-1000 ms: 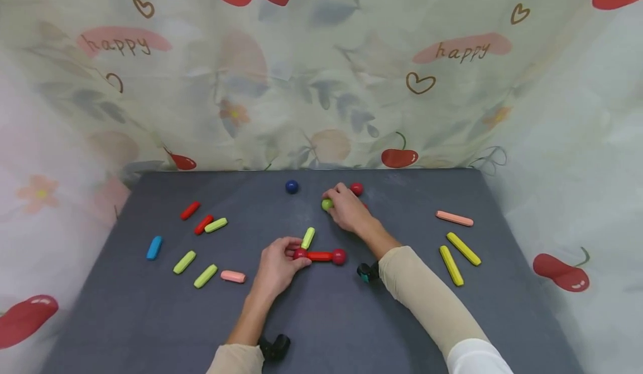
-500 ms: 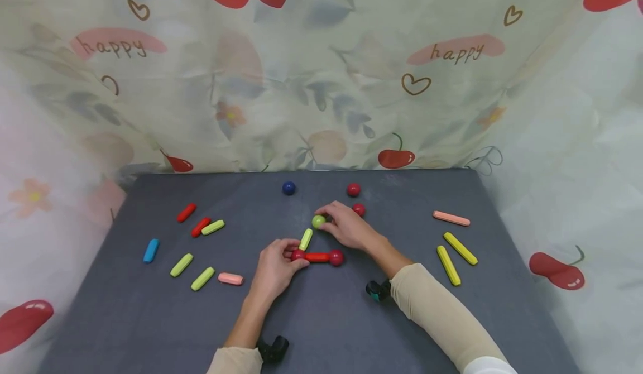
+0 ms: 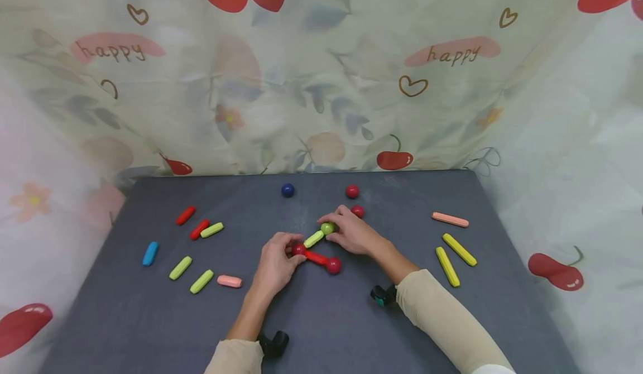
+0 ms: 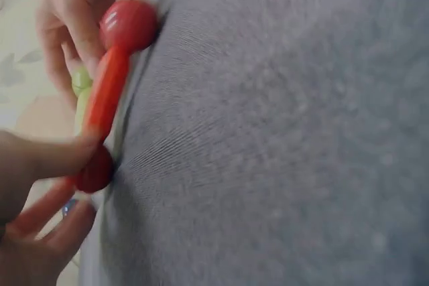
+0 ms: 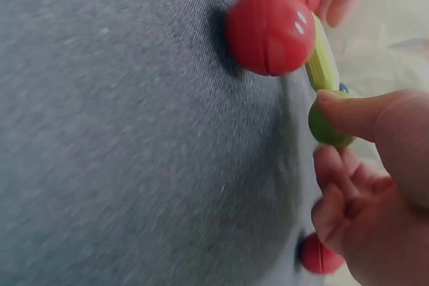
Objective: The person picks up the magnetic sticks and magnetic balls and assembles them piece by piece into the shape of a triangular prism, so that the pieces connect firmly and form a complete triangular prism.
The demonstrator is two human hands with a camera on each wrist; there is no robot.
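Observation:
My left hand (image 3: 276, 263) pinches a red ball (image 3: 298, 250) between thumb and fingers. From that ball a red rod (image 3: 316, 258) runs to a second red ball (image 3: 334, 265), which lies nearer to me. A yellow-green rod (image 3: 313, 239) also leads off the pinched ball, slanting away to the right. At its far end sits a green ball (image 3: 328, 228), held between the thumb and fingers of my right hand (image 3: 354, 232). In the right wrist view the green ball (image 5: 328, 124) touches the rod's end (image 5: 322, 65); whether they are joined I cannot tell.
Beyond my right hand lie two loose red balls (image 3: 352, 191), with a blue ball (image 3: 288, 190) to their left. Several short red, yellow-green, blue and pink rods (image 3: 229, 281) are scattered at left. Two longer yellow rods (image 3: 447, 267) and a pink rod (image 3: 450, 220) lie at right.
My right hand has brought the green ball toward me to the yellow-green rod's end. The joined pieces have turned clockwise about the red ball in my left hand.

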